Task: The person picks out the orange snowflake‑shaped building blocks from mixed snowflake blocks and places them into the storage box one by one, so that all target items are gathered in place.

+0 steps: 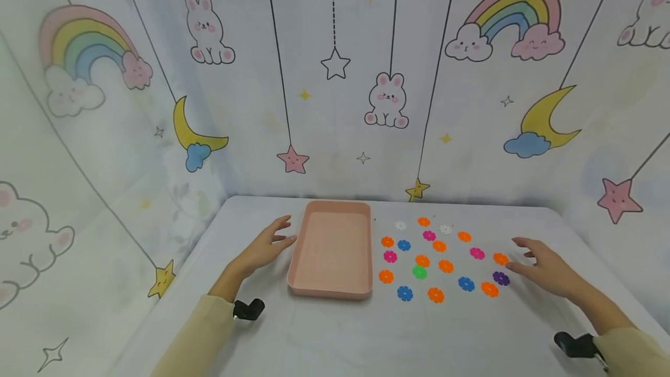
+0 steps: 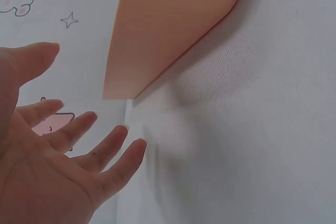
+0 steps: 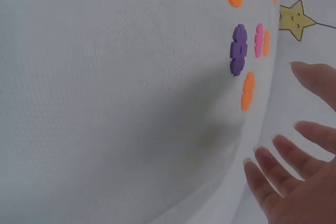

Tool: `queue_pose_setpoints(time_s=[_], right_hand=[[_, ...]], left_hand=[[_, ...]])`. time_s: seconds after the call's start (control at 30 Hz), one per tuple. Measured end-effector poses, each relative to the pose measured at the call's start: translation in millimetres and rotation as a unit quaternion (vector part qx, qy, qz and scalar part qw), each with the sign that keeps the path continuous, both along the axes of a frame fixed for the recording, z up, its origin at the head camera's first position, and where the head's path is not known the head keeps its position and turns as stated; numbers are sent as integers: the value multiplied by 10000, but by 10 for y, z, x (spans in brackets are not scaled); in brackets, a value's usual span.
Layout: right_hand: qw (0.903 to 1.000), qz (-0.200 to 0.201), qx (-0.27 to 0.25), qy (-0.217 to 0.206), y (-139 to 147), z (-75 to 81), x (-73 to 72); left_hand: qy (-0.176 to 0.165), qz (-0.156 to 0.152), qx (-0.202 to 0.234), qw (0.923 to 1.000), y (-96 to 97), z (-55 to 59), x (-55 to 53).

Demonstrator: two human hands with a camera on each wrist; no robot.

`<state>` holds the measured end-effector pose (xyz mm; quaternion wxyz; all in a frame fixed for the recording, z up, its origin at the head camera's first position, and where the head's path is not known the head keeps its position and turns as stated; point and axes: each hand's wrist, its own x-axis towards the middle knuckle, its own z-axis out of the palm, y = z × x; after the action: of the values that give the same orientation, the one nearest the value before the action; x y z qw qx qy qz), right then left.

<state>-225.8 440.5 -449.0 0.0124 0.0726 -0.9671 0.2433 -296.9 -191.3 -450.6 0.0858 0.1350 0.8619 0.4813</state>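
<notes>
A pink rectangular tray lies on the white table, its floor bare. Just left of it hovers my left hand, fingers spread and nothing held; in the left wrist view the hand is apart from the tray's wall. To the right of the tray lie several flat flower-shaped discs, among them a green one, a blue one and a pink one. My right hand is over the table at their right end, holding nothing, nearest an orange disc and a purple disc.
Two white discs, one of them at the back, blend into the white tablecloth. Behind the table hangs a patterned curtain with rabbits, stars and rainbows. Black wrist cameras stick out beside both sleeves.
</notes>
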Motion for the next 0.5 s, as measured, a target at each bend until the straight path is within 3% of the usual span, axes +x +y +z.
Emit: queue_pose_setpoints(time_s=[0.33,0.5], right_hand=[[9996,-84,-250,-126,-26,3,-115],[9980,-204,-412,-442,1,-67,-152]], left_hand=[[-612,-80,696,9957,30,-50,-81],[-907,-114,891,9918,53,-82,-65]])
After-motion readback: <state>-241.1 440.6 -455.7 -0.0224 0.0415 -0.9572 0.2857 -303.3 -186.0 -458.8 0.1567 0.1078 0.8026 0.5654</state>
